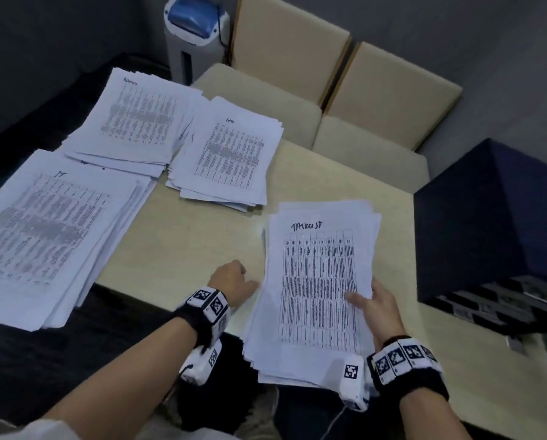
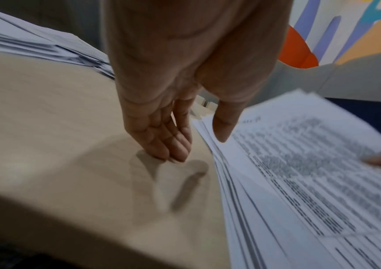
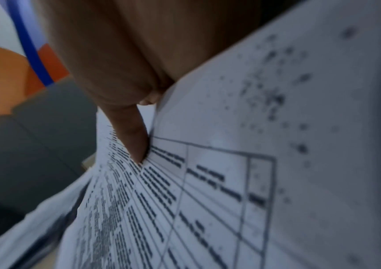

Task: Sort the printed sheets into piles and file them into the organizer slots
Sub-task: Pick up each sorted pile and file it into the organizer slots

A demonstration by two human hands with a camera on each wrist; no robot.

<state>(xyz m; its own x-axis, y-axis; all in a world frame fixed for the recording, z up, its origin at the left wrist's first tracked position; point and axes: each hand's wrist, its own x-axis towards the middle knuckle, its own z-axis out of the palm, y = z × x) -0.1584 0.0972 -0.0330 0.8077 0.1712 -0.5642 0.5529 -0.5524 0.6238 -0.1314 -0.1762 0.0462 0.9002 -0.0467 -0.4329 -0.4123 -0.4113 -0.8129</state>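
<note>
A thick stack of printed sheets headed "TASKLIST" (image 1: 319, 281) lies at the near edge of the beige table (image 1: 183, 236), overhanging it. My right hand (image 1: 372, 301) grips the stack's right edge, thumb (image 3: 136, 145) on the top sheet and fingers hidden underneath. My left hand (image 1: 237, 281) stands just left of the stack with straight fingers (image 2: 175, 145) touching the table and the thumb at the stack's left edge (image 2: 277, 182). Three sorted piles lie further left: "Admin" (image 1: 132, 119), "HR" (image 1: 227, 154) and "IT" (image 1: 50, 230). The dark blue organizer (image 1: 494, 217) stands at the right, its slots (image 1: 503, 300) facing me.
Two beige chairs (image 1: 361, 106) are pushed against the table's far side. A white and blue machine (image 1: 196, 36) stands on the floor behind the piles. The IT pile hangs over the table's left front edge.
</note>
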